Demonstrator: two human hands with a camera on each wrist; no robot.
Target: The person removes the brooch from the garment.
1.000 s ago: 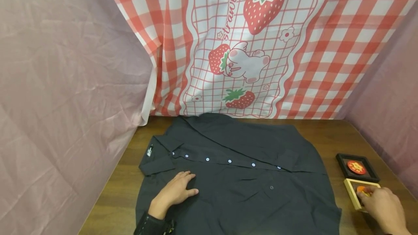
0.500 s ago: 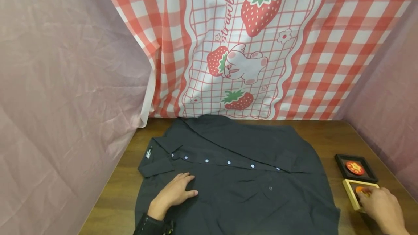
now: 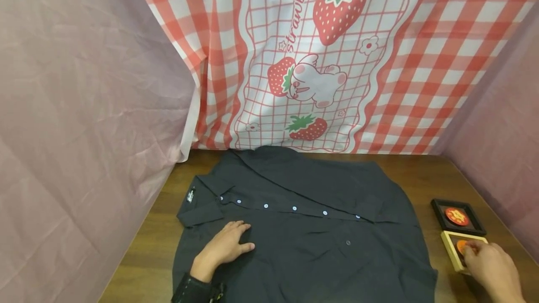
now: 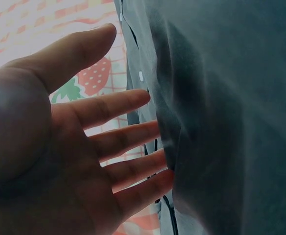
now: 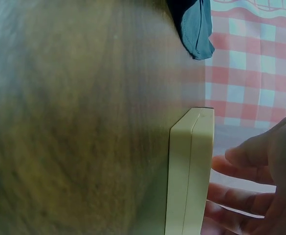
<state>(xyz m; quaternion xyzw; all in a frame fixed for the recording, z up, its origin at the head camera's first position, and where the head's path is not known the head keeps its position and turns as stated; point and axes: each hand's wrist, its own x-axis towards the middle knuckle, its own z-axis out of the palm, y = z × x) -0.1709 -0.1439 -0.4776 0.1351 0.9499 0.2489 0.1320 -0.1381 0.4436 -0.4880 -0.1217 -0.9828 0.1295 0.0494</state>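
A dark button-up shirt [image 3: 303,256] is spread over the wooden table, its row of pale buttons running across. My left hand [image 3: 225,247] lies on its front below the collar, fingers spread; the left wrist view shows the left palm [image 4: 79,142] with fingertips at the cloth. At the far right, my right hand [image 3: 494,265] reaches into a light wooden frame [image 3: 452,251], its thumb and forefinger bent close together beside an orange disc [image 3: 461,247]. The frame's side wall [image 5: 191,176] hides part of the fingertips in the right wrist view, and I cannot tell whether they pinch anything.
Just behind the light frame lies a black frame [image 3: 438,212] holding a red and yellow disc [image 3: 457,216]. A checked strawberry cloth [image 3: 316,83] hangs at the back. Pinkish cloth walls [image 3: 92,120] stand along both sides of the table [image 3: 143,251].
My right fingers have shifted slightly over the light frame and now cover the yellow part seen beside the orange disc. My left hand stays in place on the shirt.
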